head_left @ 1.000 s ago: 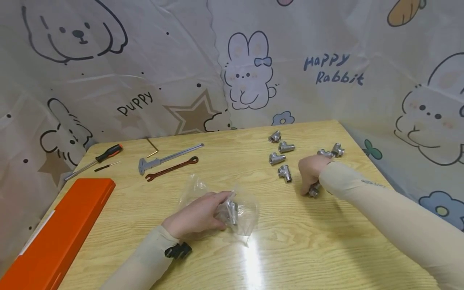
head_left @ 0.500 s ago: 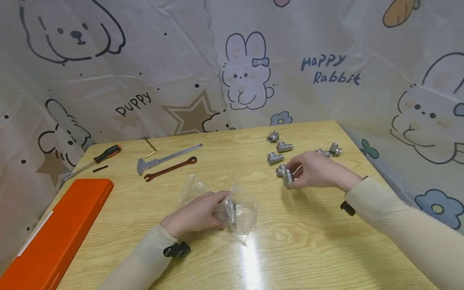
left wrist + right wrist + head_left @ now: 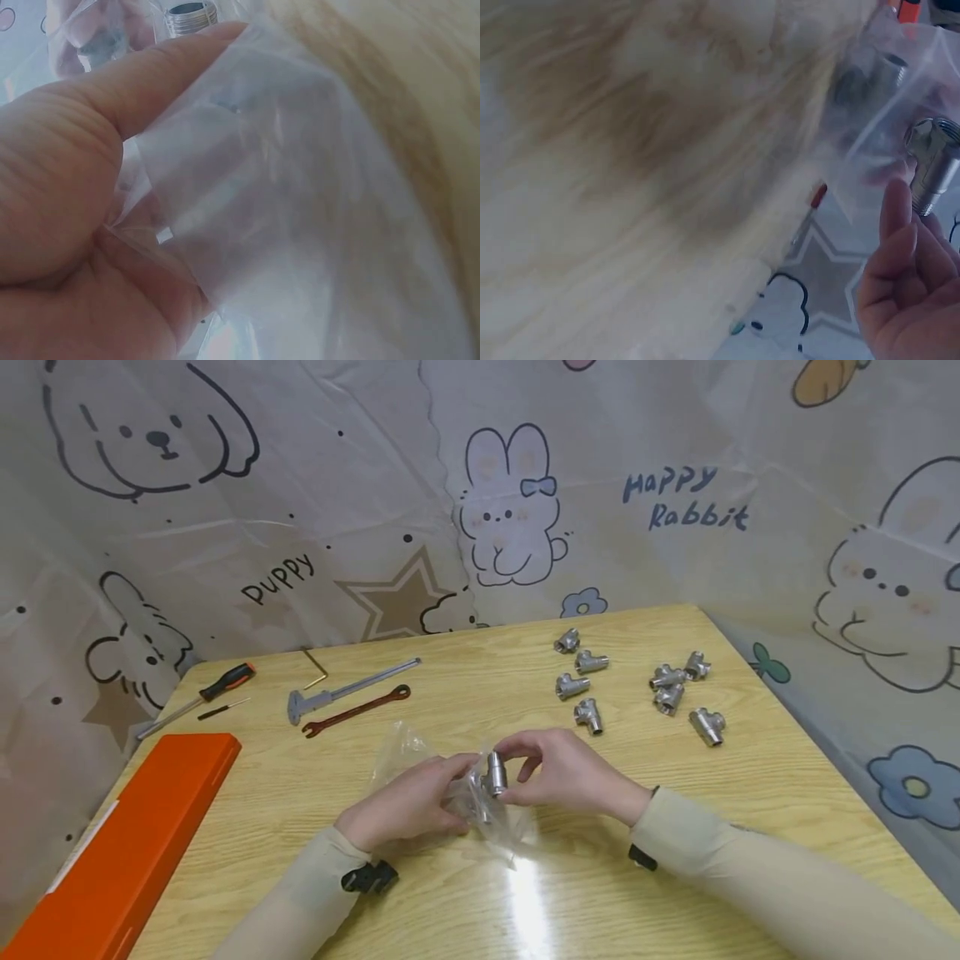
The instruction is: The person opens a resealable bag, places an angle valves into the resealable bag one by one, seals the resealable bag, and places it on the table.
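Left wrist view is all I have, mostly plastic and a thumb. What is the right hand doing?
Observer: The right hand pinches a metal tee fitting at the mouth of the clear bag.
Operator: Any fittings outside the bag?
Observer: Yes, eight loose fittings lie on the table beyond the right hand.
Operator: Anything to the left?
Observer: An orange case lies near the table's left edge, beside the left hand holding the bag.

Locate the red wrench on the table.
In the head view the red wrench lies far left on the wooden table, just in front of the metal caliper.
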Motion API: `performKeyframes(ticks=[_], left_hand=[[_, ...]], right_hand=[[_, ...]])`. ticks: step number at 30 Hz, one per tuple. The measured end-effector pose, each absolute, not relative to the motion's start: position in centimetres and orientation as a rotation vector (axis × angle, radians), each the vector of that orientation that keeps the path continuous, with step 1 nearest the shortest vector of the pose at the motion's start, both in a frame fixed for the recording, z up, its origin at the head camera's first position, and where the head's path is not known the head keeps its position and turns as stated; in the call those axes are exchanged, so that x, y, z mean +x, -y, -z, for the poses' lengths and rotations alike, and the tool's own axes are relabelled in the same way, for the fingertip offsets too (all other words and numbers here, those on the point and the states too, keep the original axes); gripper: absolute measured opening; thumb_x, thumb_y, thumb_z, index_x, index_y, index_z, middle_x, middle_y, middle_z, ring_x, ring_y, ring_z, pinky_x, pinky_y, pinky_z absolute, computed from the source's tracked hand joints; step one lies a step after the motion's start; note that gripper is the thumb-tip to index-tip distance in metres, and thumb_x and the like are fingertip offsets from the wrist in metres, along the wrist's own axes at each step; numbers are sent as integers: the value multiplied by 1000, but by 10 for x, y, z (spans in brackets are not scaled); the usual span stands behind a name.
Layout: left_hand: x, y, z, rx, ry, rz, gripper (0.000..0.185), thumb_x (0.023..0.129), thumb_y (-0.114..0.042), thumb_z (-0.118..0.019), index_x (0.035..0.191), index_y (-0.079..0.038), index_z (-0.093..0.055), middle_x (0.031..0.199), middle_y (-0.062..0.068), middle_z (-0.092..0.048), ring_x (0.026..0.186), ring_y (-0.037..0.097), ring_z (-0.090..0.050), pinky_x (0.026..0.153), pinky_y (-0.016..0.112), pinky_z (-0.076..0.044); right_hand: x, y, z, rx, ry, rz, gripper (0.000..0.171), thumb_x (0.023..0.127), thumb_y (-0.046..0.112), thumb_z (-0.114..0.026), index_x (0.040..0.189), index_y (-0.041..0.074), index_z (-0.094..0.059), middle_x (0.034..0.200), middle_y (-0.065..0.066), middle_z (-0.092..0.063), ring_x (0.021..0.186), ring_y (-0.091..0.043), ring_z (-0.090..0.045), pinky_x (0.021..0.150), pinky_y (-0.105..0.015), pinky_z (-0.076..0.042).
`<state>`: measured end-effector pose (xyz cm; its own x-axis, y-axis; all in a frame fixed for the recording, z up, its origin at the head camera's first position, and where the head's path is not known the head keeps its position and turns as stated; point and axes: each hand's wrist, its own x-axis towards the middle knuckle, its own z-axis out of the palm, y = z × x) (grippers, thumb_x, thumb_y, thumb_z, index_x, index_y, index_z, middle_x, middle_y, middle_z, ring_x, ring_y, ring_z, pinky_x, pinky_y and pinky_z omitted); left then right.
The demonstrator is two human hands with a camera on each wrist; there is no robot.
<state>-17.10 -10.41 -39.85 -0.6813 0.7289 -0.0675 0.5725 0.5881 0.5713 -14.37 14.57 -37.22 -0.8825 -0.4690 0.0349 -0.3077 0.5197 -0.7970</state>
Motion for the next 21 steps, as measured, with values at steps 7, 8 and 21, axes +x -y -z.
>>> performKeyframes(ticks=[7, 8, 21], left_hand=[[-173, 105, 400, 1098, -2510, -789, 83, 75, -23, -88, 146, -16, -46, 133, -2, -59, 121, 17, -54, 104, 39, -43], [-174, 105, 400, 1107, -2508, -794, 84, 74, -25, -89, 145, -15, -46, 132, -2, -60, 120, 17, -55, 105, 39, -43], [-174, 103, 401, 1095, -2499, -815, 89, 68, -45, -87, 141, -13, -49, 124, -5, -62, 114, 10, -57, 104, 34, -43]], right_hand=[[-146, -129, 383, -685, -2631, 1238, 56, 72, 22, -89, 123, 14, -67, 116, 5, -69, 86, -14, -63, 68, -26, -55], [-146, -127, 384, -694, -2643, 1225, 55, 72, 22, -89, 123, 14, -68, 116, 5, -69, 87, -14, -63, 70, -26, -55], [-140, -110, 394, -920, -2859, 784, 51, 74, 38, -86, 119, 19, -70, 92, 10, -70, 78, -9, -57, 72, -27, -47]])
